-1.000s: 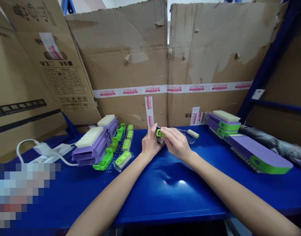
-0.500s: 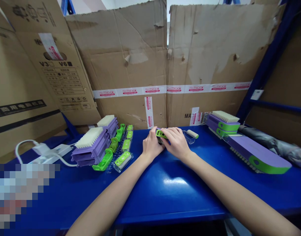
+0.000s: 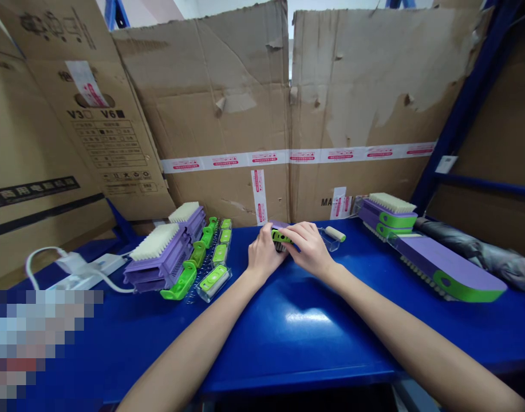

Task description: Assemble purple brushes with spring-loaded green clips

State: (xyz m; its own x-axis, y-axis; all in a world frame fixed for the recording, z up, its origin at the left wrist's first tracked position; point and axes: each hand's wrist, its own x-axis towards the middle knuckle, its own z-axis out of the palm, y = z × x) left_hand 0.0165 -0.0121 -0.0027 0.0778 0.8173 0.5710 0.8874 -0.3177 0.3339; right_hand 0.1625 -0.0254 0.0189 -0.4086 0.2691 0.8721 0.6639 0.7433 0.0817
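– While both arms stretch over the blue table [image 3: 296, 337], the left hand [image 3: 262, 254] wraps the left side of a purple-and-green brush [image 3: 281, 235], far and central, and the right hand [image 3: 309, 247] curls its fingers onto the green end!
– How would it handle?
– Light, I'd judge: stiff plastic shell, springier bristles, smooth enough to slip.
– Best hold?
– Both firm sides by that green end, fingertips off the bristles. Just right, a cream roller [image 3: 335, 233]!

Held brush [image 3: 281, 236] | purple top [image 3: 279, 224] | more exposed than a second ago
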